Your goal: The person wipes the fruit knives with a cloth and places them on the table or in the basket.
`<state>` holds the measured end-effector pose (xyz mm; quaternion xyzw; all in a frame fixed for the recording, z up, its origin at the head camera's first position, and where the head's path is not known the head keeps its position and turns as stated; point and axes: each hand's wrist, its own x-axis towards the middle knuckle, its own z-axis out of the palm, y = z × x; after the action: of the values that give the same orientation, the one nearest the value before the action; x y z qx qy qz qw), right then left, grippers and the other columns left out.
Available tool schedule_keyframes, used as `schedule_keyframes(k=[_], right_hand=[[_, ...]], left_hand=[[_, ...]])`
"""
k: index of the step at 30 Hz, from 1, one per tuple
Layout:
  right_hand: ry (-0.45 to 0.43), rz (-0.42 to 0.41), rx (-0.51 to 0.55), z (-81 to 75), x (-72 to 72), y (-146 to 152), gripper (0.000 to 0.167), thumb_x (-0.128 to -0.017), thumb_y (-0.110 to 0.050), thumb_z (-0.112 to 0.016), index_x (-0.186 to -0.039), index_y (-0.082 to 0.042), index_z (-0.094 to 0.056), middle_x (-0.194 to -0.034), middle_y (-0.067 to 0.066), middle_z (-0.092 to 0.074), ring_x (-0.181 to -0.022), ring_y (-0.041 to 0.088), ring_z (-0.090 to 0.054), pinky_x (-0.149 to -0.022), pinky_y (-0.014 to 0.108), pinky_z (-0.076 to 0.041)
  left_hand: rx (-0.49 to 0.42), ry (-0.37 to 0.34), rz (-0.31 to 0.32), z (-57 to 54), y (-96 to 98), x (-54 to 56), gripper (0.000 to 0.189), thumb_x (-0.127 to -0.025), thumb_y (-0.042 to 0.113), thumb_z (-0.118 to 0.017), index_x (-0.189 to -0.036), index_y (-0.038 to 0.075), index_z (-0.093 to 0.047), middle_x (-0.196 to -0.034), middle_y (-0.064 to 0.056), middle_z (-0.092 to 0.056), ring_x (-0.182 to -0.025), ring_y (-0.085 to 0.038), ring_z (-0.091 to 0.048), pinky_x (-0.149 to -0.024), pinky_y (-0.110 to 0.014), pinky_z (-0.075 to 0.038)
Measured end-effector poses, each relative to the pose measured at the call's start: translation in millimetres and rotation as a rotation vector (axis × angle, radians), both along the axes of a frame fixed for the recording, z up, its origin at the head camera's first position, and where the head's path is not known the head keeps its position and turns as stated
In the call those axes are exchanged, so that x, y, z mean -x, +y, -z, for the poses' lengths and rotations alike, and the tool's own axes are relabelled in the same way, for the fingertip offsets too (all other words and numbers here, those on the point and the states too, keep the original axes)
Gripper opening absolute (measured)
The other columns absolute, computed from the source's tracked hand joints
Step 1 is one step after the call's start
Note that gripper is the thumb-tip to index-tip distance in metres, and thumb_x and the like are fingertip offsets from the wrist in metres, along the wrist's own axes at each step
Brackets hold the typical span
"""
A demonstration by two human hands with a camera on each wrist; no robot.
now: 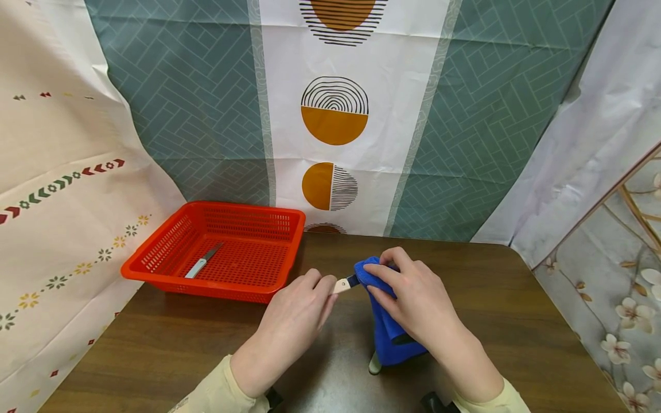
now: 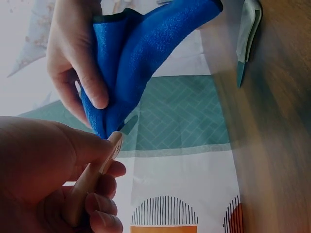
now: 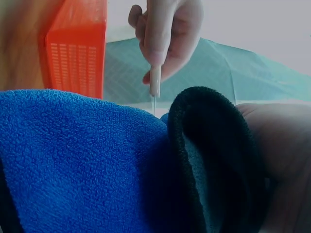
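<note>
My left hand (image 1: 296, 310) grips the pale cream handle of a small knife (image 1: 341, 285), which points right and slightly up. My right hand (image 1: 420, 295) pinches a blue towel (image 1: 393, 351) with dark edging around the knife's blade. Most of the blade is hidden in the towel; a short stretch shows beside the handle. The rest of the towel hangs in folds below the right hand. In the left wrist view, the thumb lies along the handle (image 2: 85, 187) and the fingers curl beneath it. A second knife with a pale green handle (image 1: 374, 365) lies on the table, partly covered by the towel.
At the back left of the brown wooden table (image 1: 490, 287) stands a red perforated plastic basket (image 1: 213, 288). Inside it lies a knife with a whitish handle (image 1: 195, 268). Patterned cloth hangings (image 1: 217, 109) border the table at the back and sides.
</note>
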<state>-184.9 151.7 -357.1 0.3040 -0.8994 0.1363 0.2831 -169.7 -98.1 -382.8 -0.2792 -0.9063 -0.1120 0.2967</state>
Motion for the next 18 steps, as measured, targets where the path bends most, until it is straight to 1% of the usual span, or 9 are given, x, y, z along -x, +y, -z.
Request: schedule_keyframes(k=[6, 18], right_hand=[[0.015, -0.041, -0.006, 3.4, -1.1, -5.6, 0.042, -0.088, -0.02, -0.097, -0.127, -0.019, -0.083, -0.124, 0.007, -0.065, -0.087, 0.029, -0.068, -0.074, 0.044, -0.06], [0.017, -0.056, -0.033, 4.8, -1.5, -9.6, 0.04, -0.089, -0.023, -0.096, -0.127, -0.02, -0.083, -0.123, 0.006, -0.065, -0.086, 0.028, -0.067, -0.073, 0.043, -0.059]], left_hand=[[0.005, 0.008, 0.01, -1.5, 0.1, -1.6, 0.026, -0.097, 0.021, -0.087, -0.115, 0.009, -0.073, -0.088, -0.002, -0.058, -0.069, -0.013, -0.05, -0.055, -0.024, -0.047], [0.015, 0.02, 0.014, -1.3, -0.2, -1.6, 0.027, -0.096, 0.021, -0.088, -0.115, 0.009, -0.073, -0.088, -0.002, -0.058, -0.068, -0.013, -0.051, -0.055, -0.024, -0.047]])
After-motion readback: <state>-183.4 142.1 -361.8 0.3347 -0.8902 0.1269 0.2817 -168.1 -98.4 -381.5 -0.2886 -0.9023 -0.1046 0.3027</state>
